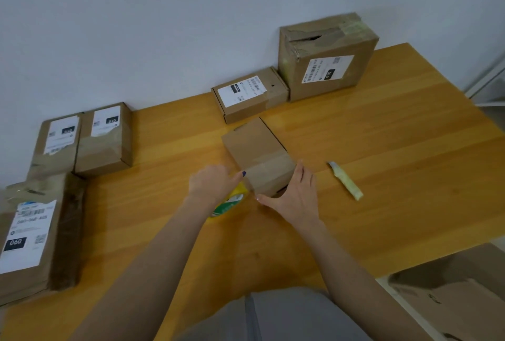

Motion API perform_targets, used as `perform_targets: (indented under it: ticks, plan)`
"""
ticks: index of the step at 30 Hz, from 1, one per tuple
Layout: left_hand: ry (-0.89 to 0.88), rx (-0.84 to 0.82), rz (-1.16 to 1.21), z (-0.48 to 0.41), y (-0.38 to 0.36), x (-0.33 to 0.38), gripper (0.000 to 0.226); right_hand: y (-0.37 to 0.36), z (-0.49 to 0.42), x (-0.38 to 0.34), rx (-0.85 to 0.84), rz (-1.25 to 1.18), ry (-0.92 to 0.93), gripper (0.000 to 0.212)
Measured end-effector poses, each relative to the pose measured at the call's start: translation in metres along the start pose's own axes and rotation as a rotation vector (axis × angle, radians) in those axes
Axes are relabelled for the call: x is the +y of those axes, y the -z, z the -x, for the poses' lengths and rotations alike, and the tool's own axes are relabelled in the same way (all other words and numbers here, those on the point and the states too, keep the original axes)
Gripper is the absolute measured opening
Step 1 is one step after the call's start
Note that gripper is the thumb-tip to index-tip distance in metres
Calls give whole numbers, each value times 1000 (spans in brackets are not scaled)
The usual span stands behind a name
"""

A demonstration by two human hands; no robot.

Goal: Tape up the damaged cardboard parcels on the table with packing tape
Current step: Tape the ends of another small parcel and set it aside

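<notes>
Near-left parcel label [27, 236] — "060"; back-left parcel label [106, 121] and tall box label [327, 69] — "010".

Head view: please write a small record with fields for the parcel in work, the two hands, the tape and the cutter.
parcel in work: small plain box, middle of the table, tape band across its near end
left hand: grips the tape roll at the box's near left corner
right hand: fingers straight against the box's right side
tape roll: yellow and green, partly under the left hand
cutter: on the table right of the box, untouched
</notes>
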State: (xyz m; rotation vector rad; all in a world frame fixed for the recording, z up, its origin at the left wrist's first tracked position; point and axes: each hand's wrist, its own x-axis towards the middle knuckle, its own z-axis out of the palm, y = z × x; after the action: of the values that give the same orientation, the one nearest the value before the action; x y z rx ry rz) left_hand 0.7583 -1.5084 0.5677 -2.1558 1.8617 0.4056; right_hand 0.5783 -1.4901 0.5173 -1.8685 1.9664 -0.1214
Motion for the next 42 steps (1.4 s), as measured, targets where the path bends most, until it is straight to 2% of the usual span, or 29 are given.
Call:
perform_targets:
  ticks: [13, 28, 35, 42]
  plan:
    - [78, -83, 23, -9, 4, 7, 54, 2, -2, 0, 32, 33, 1, 135]
    - [111, -137, 33, -7, 14, 18, 45, 5, -4, 0, -15, 101, -14, 136]
    - [124, -135, 29, -5, 16, 19, 45, 14, -14, -1, -91, 165, 21, 140]
    - [115, -127, 39, -7, 12, 17, 45, 15, -16, -5, -162, 201, 78, 119]
